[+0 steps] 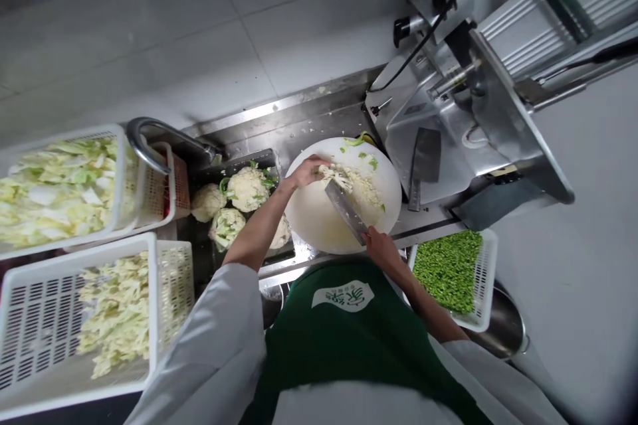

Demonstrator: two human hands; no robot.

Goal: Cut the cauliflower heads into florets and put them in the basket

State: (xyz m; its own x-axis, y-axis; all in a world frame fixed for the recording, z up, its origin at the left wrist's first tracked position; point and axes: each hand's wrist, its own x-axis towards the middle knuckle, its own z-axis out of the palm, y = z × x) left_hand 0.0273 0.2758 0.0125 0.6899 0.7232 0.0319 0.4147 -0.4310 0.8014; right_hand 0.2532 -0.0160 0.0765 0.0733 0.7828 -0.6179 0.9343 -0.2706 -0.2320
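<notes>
On the round white cutting board [319, 219] lies a pile of cut cauliflower [356, 184]. My left hand [308, 171] is closed on a piece of cauliflower at the pile's left end, pressing it to the board. My right hand [379, 247] grips the handle of a cleaver [345, 210], its blade angled across the board toward the cauliflower. Whole cauliflower heads [246, 189] sit in the sink left of the board.
A white basket of chopped cabbage [60, 189] and another of shredded pieces [119, 312] stand at left. A basket of chopped green vegetables [448, 269] is at right. A second cleaver [423, 163] rests on the steel slicing machine [488, 113]. A faucet [149, 136] arches over the sink.
</notes>
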